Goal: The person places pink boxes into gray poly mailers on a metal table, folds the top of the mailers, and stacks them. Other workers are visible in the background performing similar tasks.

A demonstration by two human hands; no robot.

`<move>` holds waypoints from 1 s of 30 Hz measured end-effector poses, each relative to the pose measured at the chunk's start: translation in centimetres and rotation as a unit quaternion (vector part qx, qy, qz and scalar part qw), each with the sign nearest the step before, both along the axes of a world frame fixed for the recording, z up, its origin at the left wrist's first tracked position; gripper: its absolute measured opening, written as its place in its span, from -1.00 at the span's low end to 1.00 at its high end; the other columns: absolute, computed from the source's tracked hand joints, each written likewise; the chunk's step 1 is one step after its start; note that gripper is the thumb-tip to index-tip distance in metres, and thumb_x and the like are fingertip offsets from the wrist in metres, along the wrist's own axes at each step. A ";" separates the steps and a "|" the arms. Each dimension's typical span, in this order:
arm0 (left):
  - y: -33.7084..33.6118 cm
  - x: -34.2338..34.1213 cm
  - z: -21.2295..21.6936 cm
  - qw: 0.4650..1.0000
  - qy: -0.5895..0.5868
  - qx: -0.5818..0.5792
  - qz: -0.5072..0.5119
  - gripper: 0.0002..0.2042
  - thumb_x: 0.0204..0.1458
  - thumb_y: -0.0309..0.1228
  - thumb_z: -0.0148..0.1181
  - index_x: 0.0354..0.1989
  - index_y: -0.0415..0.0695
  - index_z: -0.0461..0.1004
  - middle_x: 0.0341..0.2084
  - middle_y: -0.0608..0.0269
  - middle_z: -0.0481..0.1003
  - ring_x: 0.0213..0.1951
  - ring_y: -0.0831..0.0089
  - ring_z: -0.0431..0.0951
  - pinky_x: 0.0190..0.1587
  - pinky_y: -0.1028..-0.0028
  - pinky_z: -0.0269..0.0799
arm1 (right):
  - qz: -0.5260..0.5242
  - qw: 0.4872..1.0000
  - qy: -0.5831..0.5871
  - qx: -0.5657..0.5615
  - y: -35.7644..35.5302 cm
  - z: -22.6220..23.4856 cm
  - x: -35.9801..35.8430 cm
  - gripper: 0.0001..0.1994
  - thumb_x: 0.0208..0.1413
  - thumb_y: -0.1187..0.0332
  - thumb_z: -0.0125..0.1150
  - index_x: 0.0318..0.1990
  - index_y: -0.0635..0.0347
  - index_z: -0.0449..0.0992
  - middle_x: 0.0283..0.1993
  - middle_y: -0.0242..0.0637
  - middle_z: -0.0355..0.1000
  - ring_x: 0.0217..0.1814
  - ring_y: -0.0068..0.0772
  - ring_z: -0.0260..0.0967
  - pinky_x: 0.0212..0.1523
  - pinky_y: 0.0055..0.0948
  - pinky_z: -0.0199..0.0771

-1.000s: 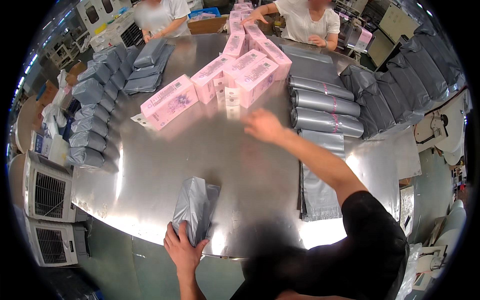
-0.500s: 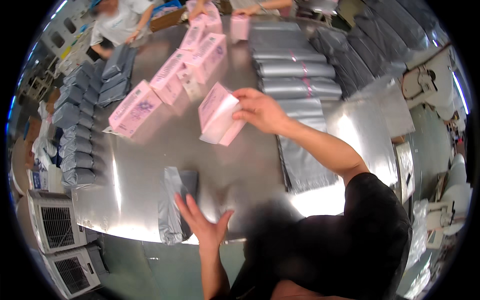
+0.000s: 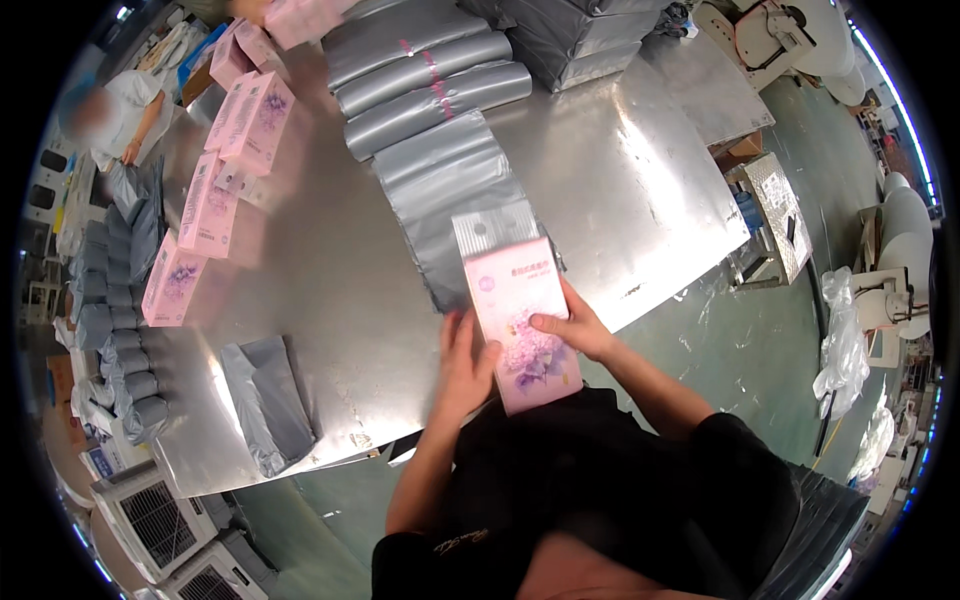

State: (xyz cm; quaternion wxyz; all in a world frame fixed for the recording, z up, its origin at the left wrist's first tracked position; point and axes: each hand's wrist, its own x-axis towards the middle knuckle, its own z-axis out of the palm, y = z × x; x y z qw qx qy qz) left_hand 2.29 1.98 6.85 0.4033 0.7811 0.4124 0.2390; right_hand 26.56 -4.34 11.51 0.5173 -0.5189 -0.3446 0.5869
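Note:
A pink flower-printed pack (image 3: 522,330) with a clear plastic header strip is held upright, close to my body, over the table's front edge. My right hand (image 3: 578,325) grips its right side, thumb across the printed front, other fingers hidden behind. My left hand (image 3: 465,370) is at the pack's left side, fingers stretched out and the thumb by its edge. Just beyond the pack lies a fanned stack of grey plastic mailing bags (image 3: 450,200). A separate grey bag (image 3: 268,400) lies near the front edge, to the left of my left hand.
Several pink packs (image 3: 208,210) stand in a row on the metal table (image 3: 330,270). Wrapped grey parcels (image 3: 120,330) line its left edge. Rolled grey bags (image 3: 430,80) and a grey stack (image 3: 575,45) lie at the back. Another person (image 3: 130,110) stands at the far left.
My right hand has drawn the pink pack toward my body and turned its printed front up. My left hand has left the single grey bag and moved beside the pack. The view has swung right.

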 end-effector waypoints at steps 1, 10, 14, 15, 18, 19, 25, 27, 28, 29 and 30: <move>1.1 0.5 0.4 0.999 0.019 0.041 0.023 -0.43 0.24 -0.24 0.23 0.35 -0.22 0.27 0.33 -0.20 0.23 0.30 -0.13 0.33 0.32 0.08 0.30 | -0.012 1.000 -0.001 -0.019 -1.5 -1.7 0.5 -0.09 0.19 0.39 0.40 0.57 0.27 -0.08 0.46 -0.16 0.22 0.48 -0.32 0.18 0.45 -0.28 0.19; 11.9 4.4 -1.6 0.973 0.171 0.141 -0.068 -0.70 0.05 -0.46 0.26 -0.01 -0.16 0.54 0.00 0.03 0.52 0.03 -0.07 0.51 0.12 0.13 0.46 | 0.105 0.863 -0.490 -0.064 -1.5 -2.3 1.6 -0.11 0.26 -0.32 0.03 0.54 0.09 0.04 0.21 0.15 0.40 0.21 0.26 0.41 0.22 0.01 0.44; 12.4 3.7 -2.7 0.966 0.176 0.178 -0.058 -0.76 0.00 -0.50 0.27 -0.11 -0.11 0.56 -0.18 0.05 0.54 -0.03 -0.08 0.53 0.04 0.11 0.50 | 0.152 0.879 -0.447 -0.070 -0.3 -2.1 3.3 -0.15 0.28 -0.33 -0.02 0.49 0.14 0.17 0.16 0.12 0.43 0.16 0.27 0.43 0.22 0.03 0.42; 12.9 3.6 -2.9 0.963 0.194 0.177 -0.060 -0.77 0.00 -0.50 0.27 -0.12 -0.11 0.56 -0.19 0.06 0.54 -0.04 -0.08 0.53 0.02 0.11 0.50 | 0.149 0.892 -0.425 -0.048 0.3 -2.1 4.1 -0.22 0.29 -0.28 0.01 0.43 0.15 0.26 0.13 0.09 0.45 0.15 0.24 0.43 0.21 0.02 0.43; 13.9 3.3 -3.5 0.956 0.216 0.193 -0.047 -0.80 0.01 -0.53 0.27 -0.15 -0.11 0.58 -0.26 0.14 0.55 -0.15 0.03 0.58 -0.10 0.18 0.53 | 0.091 0.872 -0.479 0.045 3.1 -2.2 6.9 -0.45 0.29 -0.08 0.11 0.21 0.16 0.50 0.03 -0.03 0.48 0.08 0.08 0.45 0.12 -0.04 0.45; 14.3 3.6 -3.9 0.954 0.217 0.201 -0.046 -0.81 0.02 -0.54 0.27 -0.16 -0.12 0.58 -0.29 0.17 0.55 -0.20 0.09 0.61 -0.16 0.22 0.55 | 0.033 0.817 -0.569 0.085 4.2 -3.0 7.6 -0.54 0.26 0.01 0.15 0.13 0.15 0.55 -0.02 -0.11 0.49 0.03 -0.01 0.46 0.05 -0.09 0.47; 14.6 3.6 -4.0 0.980 -0.106 -0.129 0.111 -0.89 0.04 -0.61 0.27 -0.26 -0.20 0.58 -0.36 0.32 0.53 -0.40 0.56 0.52 -0.33 0.53 0.46 | 0.030 0.621 -0.746 0.236 10.4 -5.7 8.3 -0.76 0.05 0.28 0.31 -0.10 0.01 0.60 -0.23 -0.34 0.48 -0.14 -0.29 0.44 -0.17 -0.25 0.42; 12.0 3.1 -2.5 0.990 -0.097 -0.035 0.101 -0.90 0.03 -0.61 0.28 -0.27 -0.21 0.57 -0.34 0.27 0.55 -0.38 0.50 0.55 -0.29 0.51 0.49 | -0.001 0.627 -0.736 0.256 10.1 -5.8 7.8 -0.78 0.03 0.30 0.34 -0.14 0.00 0.60 -0.26 -0.38 0.48 -0.17 -0.29 0.44 -0.18 -0.28 0.41; 10.5 2.4 -1.4 0.990 -0.093 0.015 0.105 -0.90 0.03 -0.61 0.28 -0.28 -0.22 0.56 -0.33 0.25 0.56 -0.37 0.47 0.56 -0.26 0.50 0.50 | -0.037 0.639 -0.711 0.291 8.8 -5.0 7.4 -0.80 0.03 0.31 0.34 -0.16 0.01 0.59 -0.27 -0.40 0.48 -0.19 -0.29 0.44 -0.18 -0.28 0.41; 9.3 1.7 -0.2 0.994 -0.038 0.087 0.059 -0.88 0.04 -0.60 0.26 -0.24 -0.23 0.54 -0.25 0.16 0.56 -0.32 0.37 0.58 -0.21 0.44 0.53 | -0.073 0.647 -0.688 0.320 7.6 -4.4 7.2 -0.82 0.03 0.32 0.34 -0.18 0.02 0.59 -0.27 -0.41 0.48 -0.21 -0.28 0.45 -0.18 -0.29 0.41; 9.1 1.8 0.0 0.992 -0.039 0.106 0.060 -0.86 0.05 -0.60 0.26 -0.21 -0.21 0.53 -0.22 0.14 0.55 -0.29 0.33 0.58 -0.21 0.42 0.53 | -0.072 0.655 -0.680 0.323 7.1 -4.9 6.9 -0.83 0.03 0.33 0.35 -0.20 0.03 0.58 -0.27 -0.39 0.48 -0.22 -0.27 0.46 -0.18 -0.28 0.42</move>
